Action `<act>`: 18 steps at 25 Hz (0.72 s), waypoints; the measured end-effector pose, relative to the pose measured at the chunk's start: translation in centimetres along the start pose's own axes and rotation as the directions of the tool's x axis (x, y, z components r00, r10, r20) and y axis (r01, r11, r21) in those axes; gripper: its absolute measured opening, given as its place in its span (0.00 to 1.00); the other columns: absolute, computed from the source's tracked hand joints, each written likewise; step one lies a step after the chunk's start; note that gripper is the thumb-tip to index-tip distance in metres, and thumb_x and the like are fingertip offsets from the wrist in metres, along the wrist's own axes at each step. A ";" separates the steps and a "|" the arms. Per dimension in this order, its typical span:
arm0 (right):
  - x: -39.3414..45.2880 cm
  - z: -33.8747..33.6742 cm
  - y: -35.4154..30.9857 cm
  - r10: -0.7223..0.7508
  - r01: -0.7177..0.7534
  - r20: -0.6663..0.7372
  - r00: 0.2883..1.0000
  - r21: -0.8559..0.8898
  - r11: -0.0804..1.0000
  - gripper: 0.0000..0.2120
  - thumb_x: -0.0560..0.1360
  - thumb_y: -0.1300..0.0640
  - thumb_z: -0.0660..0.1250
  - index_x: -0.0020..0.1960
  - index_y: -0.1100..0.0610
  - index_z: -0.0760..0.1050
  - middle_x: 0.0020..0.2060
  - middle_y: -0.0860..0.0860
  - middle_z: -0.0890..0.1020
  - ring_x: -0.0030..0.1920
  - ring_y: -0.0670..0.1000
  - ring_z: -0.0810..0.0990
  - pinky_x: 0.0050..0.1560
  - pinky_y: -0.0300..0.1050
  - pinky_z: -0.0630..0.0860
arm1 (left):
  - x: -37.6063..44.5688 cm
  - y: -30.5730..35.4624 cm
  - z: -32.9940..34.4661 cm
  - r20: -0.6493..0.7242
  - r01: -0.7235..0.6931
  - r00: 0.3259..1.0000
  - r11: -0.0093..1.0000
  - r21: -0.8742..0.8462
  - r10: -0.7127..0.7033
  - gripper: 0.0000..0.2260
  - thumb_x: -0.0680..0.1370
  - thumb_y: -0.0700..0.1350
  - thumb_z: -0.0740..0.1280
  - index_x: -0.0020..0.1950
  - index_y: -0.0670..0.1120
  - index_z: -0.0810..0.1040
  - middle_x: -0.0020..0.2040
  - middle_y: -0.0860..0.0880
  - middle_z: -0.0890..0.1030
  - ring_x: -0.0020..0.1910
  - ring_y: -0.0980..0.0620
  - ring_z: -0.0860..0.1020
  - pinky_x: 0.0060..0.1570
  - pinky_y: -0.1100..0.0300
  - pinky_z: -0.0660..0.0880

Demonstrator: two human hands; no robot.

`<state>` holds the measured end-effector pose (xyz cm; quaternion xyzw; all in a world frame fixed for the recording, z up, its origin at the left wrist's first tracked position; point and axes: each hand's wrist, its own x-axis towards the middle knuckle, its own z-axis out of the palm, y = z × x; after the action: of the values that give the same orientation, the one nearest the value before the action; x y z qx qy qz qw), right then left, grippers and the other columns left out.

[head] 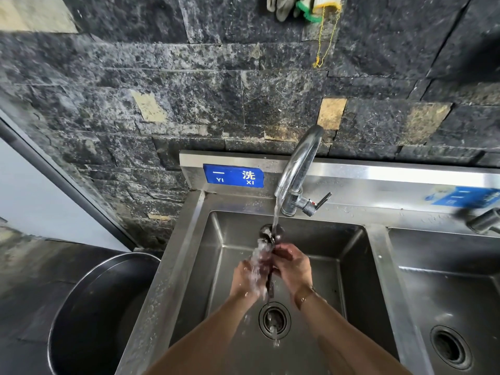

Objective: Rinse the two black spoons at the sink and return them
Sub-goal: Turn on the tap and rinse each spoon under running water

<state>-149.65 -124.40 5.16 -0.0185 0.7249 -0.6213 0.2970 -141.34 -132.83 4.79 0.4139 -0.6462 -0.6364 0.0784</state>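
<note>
Both my hands are together over the left steel sink basin (pixel 216 266), under the running tap (pixel 297 169). My right hand (pixel 293 269) is closed around the black spoons (pixel 270 285), whose dark handles point down toward the drain (pixel 274 319). The bowl ends (pixel 266 235) show just above my fingers, in the stream. My left hand (pixel 247 280) presses against the spoons from the left, with water splashing over it. I cannot tell the two spoons apart here.
A second basin (pixel 446 293) lies to the right with another tap (pixel 484 220) at its back. A large steel pot (pixel 89 307) stands on the floor at the left. Gloves (pixel 297 6) hang on the dark stone wall above.
</note>
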 end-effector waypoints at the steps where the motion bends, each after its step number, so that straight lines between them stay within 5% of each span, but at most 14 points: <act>1: 0.2 0.0 -0.4 -0.017 0.017 -0.001 1.000 -0.033 0.999 0.09 0.69 0.62 0.76 0.44 0.50 0.83 0.42 0.51 0.88 0.47 0.56 0.87 0.52 0.59 0.83 | 0.0 0.8 0.0 0.019 0.001 1.000 1.000 -0.018 -0.001 0.05 0.79 0.41 0.66 0.51 0.42 0.80 0.41 0.50 0.86 0.46 0.48 0.81 0.49 0.57 0.79; 4: 1.1 0.0 -1.8 -0.101 0.100 -0.003 0.995 -0.123 0.987 0.11 0.70 0.62 0.76 0.43 0.47 0.81 0.41 0.48 0.88 0.45 0.51 0.87 0.50 0.52 0.84 | 0.3 3.0 0.2 0.083 -0.040 0.996 0.993 0.111 0.031 0.09 0.77 0.45 0.68 0.50 0.60 0.80 0.39 0.59 0.84 0.45 0.58 0.82 0.44 0.66 0.80; 5: 1.3 0.0 -2.3 -0.125 0.123 -0.008 0.992 -0.158 0.980 0.11 0.70 0.62 0.76 0.42 0.46 0.80 0.40 0.45 0.87 0.45 0.49 0.87 0.47 0.46 0.84 | 0.5 3.5 0.4 0.089 -0.011 0.996 0.993 0.114 0.001 0.11 0.78 0.45 0.67 0.50 0.63 0.79 0.40 0.60 0.83 0.47 0.57 0.82 0.49 0.61 0.81; 7: 1.6 0.0 -2.9 -0.149 0.144 -0.015 0.989 -0.178 0.973 0.12 0.70 0.61 0.76 0.40 0.44 0.78 0.38 0.42 0.86 0.43 0.49 0.87 0.44 0.42 0.84 | 0.7 4.2 0.5 0.102 0.105 0.989 0.994 0.013 -0.105 0.07 0.79 0.47 0.66 0.45 0.60 0.79 0.47 0.57 0.81 0.56 0.51 0.79 0.63 0.50 0.74; 9: 1.8 0.1 -3.3 -0.148 0.141 -0.030 0.989 -0.158 0.977 0.11 0.70 0.60 0.76 0.39 0.45 0.78 0.41 0.46 0.87 0.44 0.51 0.87 0.48 0.51 0.84 | 1.4 4.1 0.8 0.078 0.192 0.979 0.978 -0.079 -0.186 0.05 0.79 0.50 0.64 0.44 0.56 0.77 0.51 0.53 0.79 0.62 0.47 0.76 0.68 0.47 0.68; 14: 1.9 -0.1 -4.5 -0.221 0.210 -0.046 0.974 -0.168 0.963 0.10 0.69 0.59 0.77 0.39 0.46 0.79 0.39 0.46 0.87 0.44 0.50 0.87 0.50 0.51 0.84 | 1.6 3.4 1.3 0.109 0.372 0.928 0.898 -0.234 -0.356 0.13 0.81 0.54 0.58 0.48 0.48 0.77 0.56 0.47 0.77 0.53 0.49 0.76 0.64 0.51 0.67; 18: 2.3 -0.3 -6.9 -0.262 0.255 -0.035 0.964 -0.132 0.958 0.08 0.70 0.59 0.77 0.40 0.48 0.79 0.44 0.51 0.88 0.47 0.53 0.87 0.53 0.57 0.82 | 2.3 4.4 1.4 0.123 0.401 0.916 0.860 -0.317 -0.381 0.13 0.81 0.55 0.58 0.51 0.49 0.77 0.64 0.44 0.75 0.65 0.44 0.72 0.63 0.51 0.68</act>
<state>-154.02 -126.61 10.54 -0.1157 0.7616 -0.6080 0.1924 -145.66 -133.89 7.50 0.4987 -0.4327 -0.7510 -0.0012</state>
